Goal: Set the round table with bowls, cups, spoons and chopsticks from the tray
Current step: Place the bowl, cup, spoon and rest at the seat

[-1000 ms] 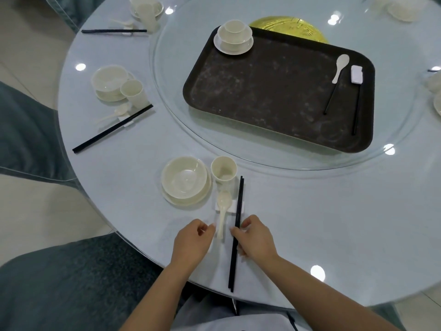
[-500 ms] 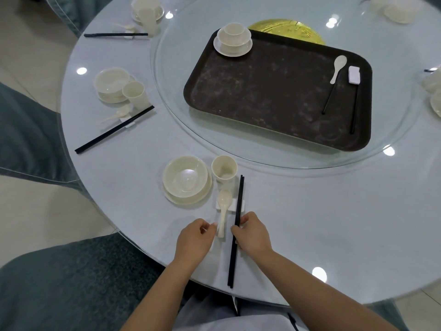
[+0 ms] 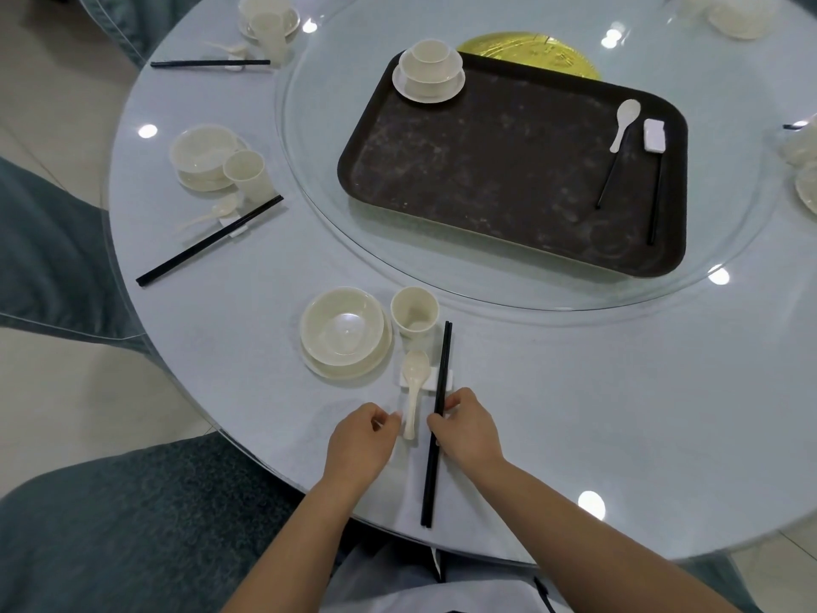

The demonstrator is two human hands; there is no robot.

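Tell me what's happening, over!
Right hand pinches black chopsticks lying across white rest. Left hand fingertips at cream plastic spoon handle, contact unclear. Nothing blocking. One set remains on brown tray.

Worktop (image 3: 574, 413): pale, smooth, glossy, mirrors ceiling lights. Clear glass turntable (image 3: 309, 179) on it. Tray (image 3: 486, 170): dark brown, matt, scuffed and speckled. Bowl (image 3: 342, 327), cup (image 3: 413, 311), spoon (image 3: 415, 382): cream, smooth, slight sheen, plastic-looking. Chopsticks (image 3: 435, 431): black, smooth. Chair cover (image 3: 132, 524): blue-grey cloth, nubby weave.
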